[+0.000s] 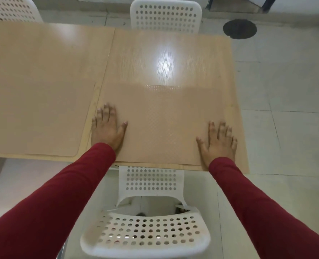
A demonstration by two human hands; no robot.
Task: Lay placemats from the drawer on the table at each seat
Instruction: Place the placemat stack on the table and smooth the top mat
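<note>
pressing flat on the near mat [160, 128], both hands lie with fingers straight and spread, palms down. the mat is tan with a fine dotted texture and covers the near half of the right table section, its front edge running along the table [166, 58] edge just above the near chair [147, 234]. the left hand [106, 128] rests on the mat's left margin, little finger at or just over the mat's left edge, thumb angled inward. the right hand [219, 141] rests on the mat's right margin, close to the table's right edge, thumb angled inward. neither hand grips or pinches anything. both arms wear dark red sleeves [61, 199] that reach to the wrists.

a second mat [35, 90], same tan colour with rounded corners, lies flat on the left table section, just beside the near mat and apart from both hands. its front edge sits near the table's front edge.

the table top is light wood grain, made of two sections that meet at a seam to the left of the left hand. a bright light reflection shows on the bare wood beyond the near mat.

the near chair is white plastic with a perforated seat and back, tucked partly under the table between the arms. a far chair [166, 15] of the same type stands at the opposite side. a third chair [11, 9] shows at top left. the floor [285, 109] is pale tile with a dark round patch [239, 28] at upper right.
</note>
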